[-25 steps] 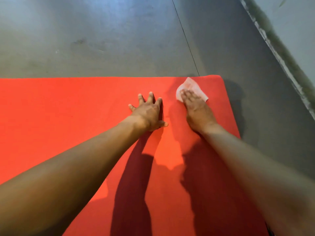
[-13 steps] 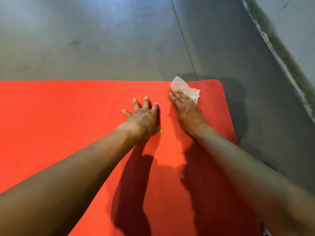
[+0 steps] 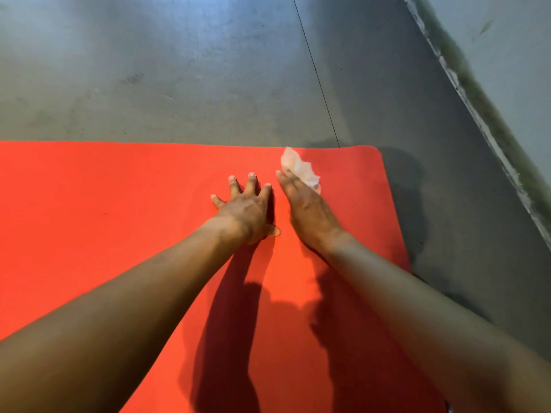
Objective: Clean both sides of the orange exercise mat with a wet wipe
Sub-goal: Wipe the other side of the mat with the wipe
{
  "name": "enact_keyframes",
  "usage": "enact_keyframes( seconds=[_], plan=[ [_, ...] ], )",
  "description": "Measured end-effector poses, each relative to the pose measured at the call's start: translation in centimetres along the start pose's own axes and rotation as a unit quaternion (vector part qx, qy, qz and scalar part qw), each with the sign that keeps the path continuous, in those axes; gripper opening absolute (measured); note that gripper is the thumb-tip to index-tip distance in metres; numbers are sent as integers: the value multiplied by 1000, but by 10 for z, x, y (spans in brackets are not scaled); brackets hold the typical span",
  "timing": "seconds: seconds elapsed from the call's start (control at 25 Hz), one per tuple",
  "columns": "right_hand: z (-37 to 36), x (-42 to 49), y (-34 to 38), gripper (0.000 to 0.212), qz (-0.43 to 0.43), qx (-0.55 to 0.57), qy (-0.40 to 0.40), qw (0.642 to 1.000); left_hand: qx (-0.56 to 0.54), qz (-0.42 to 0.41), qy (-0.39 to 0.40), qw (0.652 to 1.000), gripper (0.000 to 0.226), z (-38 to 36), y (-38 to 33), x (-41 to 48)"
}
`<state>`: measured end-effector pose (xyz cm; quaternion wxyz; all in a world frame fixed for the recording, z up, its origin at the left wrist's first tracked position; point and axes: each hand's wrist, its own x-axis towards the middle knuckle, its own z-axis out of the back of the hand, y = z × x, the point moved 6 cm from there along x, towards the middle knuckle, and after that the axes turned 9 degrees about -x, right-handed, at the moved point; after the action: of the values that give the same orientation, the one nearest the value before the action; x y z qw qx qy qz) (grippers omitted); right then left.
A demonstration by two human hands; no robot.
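Flatly, left hand [image 3: 247, 213] fingers spread on orange mat [image 3: 119, 219], right hand [image 3: 310, 213] straight fingers pressing wet wipe [image 3: 301, 169] near corner

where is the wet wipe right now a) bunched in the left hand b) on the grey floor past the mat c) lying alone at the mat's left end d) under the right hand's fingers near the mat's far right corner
d: the wet wipe sticks out from under the flat fingers of the right hand near the far right corner of the orange mat; the left hand rests spread on the mat beside it.
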<state>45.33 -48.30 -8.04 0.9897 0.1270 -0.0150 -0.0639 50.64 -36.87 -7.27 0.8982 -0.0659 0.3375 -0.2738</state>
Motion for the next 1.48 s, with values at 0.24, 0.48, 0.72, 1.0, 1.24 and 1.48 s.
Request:
enact_keyframes(
  seconds=[0.24,0.48,0.72,1.0,1.24,1.48],
  plan=[
    [15,11,-85,63,-43,-74,-5,996,-8,-5,-6,1000,105,-1,3,0],
    [9,16,-80,64,-127,-64,-54,988,-21,-9,-17,1000,105,-1,3,4],
    [19,-4,-96,58,-87,-109,-37,989,-56,-14,-36,998,105,-2,8,4],
    [18,-32,-106,67,-210,-76,-50,973,-64,-16,-46,997,104,-2,8,7],
    [8,-73,-68,68,-82,-70,-29,994,-76,-20,-60,995,104,-5,12,3],
    [24,-50,-109,67,-226,-69,-8,972,-60,-22,-94,994,98,-6,15,-8]
  ],
)
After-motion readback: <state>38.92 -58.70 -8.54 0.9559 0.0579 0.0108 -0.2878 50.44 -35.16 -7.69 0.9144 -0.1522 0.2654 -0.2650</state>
